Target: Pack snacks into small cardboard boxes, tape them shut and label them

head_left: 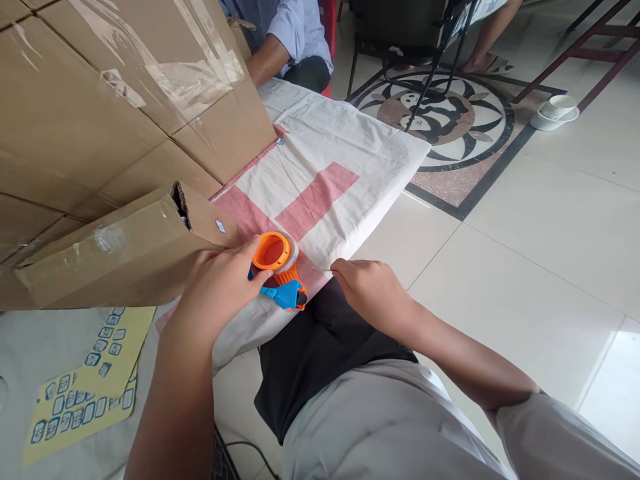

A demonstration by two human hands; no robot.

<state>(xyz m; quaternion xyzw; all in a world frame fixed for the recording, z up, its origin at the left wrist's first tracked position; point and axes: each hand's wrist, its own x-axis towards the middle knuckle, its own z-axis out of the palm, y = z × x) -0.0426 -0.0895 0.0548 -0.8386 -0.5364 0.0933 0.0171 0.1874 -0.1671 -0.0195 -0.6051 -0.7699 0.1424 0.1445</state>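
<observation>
The left hand [220, 283] wraps its grip around an orange tape dispenser [278, 270] with a blue part at its lower end, which rests on the near edge of a white cloth with pink bands [345, 150] spread over the counter. The right hand [367, 290] sits just beside the dispenser, its fingertips pressed together on a thin strand of clear tape [323, 269] (barely visible) drawn out from the roll. A long cardboard box [115, 257] lies against the left hand, below a larger taped carton [115, 87]. Yellow sticker sheets [85, 383] lie on the counter at lower left. Another person's sleeve [297, 30] shows beyond the carton.
</observation>
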